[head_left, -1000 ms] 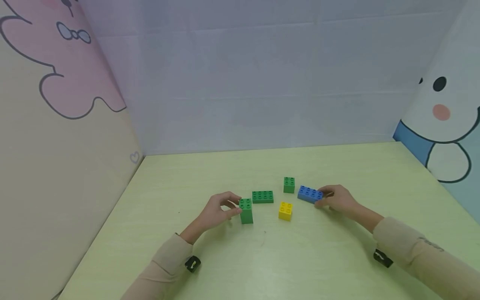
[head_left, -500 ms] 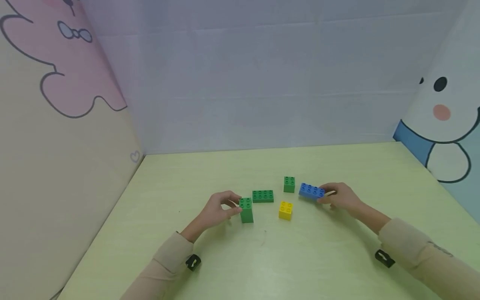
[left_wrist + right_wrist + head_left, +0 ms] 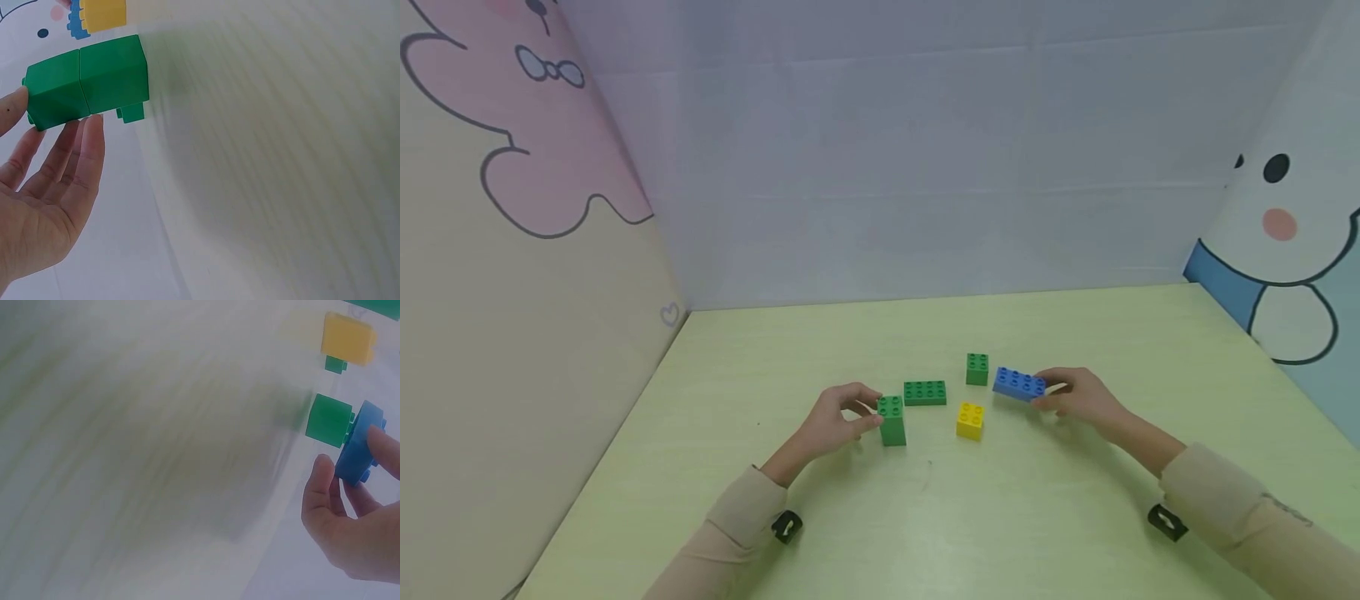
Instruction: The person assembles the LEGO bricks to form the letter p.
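My left hand (image 3: 832,422) pinches a stack of two green toy bricks (image 3: 892,422) standing upright, thumb and fingertips at its upper part. The seam between the two bricks shows in the left wrist view. My right hand (image 3: 1081,395) grips a blue eight-stud brick (image 3: 1018,385) by its right end, studs up and slightly tilted, with a shadow below it. A small green four-stud brick (image 3: 977,369) stands just left of the blue one; in the right wrist view the blue brick (image 3: 357,449) overlaps the edge of this green brick (image 3: 328,420).
Between the hands, a yellow four-stud brick (image 3: 970,422) sits on the pale yellow-green table (image 3: 850,533). Behind it and to the left lies a green eight-stud brick (image 3: 925,392). A pale cloth backdrop (image 3: 880,167) rises at the table's far edge, with cartoon-printed panels at both sides.
My right hand has raised the blue brick slightly, then shifted it a little left. My left hand and the green stack stay in place, as do the loose bricks.
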Demonstrator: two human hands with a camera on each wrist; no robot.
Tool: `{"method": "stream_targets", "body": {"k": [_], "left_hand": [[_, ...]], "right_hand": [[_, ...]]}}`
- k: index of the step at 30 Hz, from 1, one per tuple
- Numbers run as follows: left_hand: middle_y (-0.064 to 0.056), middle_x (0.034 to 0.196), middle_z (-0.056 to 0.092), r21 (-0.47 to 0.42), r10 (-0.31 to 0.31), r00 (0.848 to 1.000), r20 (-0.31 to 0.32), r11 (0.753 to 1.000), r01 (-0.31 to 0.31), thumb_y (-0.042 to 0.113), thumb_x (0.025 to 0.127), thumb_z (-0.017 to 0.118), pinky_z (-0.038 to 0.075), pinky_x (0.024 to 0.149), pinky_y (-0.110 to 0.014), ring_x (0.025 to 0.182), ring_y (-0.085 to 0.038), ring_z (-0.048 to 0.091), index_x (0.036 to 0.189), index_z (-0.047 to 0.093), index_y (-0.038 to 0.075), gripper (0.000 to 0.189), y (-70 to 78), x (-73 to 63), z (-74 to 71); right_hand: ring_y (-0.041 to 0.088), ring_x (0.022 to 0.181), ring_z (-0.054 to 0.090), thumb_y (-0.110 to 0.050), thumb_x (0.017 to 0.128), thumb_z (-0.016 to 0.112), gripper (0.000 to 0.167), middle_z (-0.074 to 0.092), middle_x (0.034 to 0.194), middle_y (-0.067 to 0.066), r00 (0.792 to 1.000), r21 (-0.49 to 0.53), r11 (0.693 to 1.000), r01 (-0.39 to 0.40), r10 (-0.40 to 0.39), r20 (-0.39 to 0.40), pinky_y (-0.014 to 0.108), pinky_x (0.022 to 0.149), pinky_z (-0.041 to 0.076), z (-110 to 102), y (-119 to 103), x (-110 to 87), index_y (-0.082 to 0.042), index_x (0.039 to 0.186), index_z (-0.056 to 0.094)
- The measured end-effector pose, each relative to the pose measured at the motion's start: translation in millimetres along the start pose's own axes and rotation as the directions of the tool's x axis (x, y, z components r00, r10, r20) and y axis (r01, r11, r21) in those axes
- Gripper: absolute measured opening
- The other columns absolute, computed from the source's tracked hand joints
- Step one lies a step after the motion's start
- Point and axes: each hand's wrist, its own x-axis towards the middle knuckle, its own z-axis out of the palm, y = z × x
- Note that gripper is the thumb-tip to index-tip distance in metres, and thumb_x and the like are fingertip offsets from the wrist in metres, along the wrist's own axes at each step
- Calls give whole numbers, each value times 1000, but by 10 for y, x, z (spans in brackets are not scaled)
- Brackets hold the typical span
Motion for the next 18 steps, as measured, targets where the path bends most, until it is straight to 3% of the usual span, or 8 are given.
{"method": "stream_targets", "body": {"k": [18], "left_hand": [[-22,98,61,9,4,1000,-9,1000,-4,-1,83,62,51,53,-25,86,-34,59,104,59,-8,22,-11,-1,2]], "right_hand": [[27,90,58,-17,82,68,51,54,114,25,999,-24,999,49,-49,-13,32,68,50,34,-109,-100,8,122,50]]}}
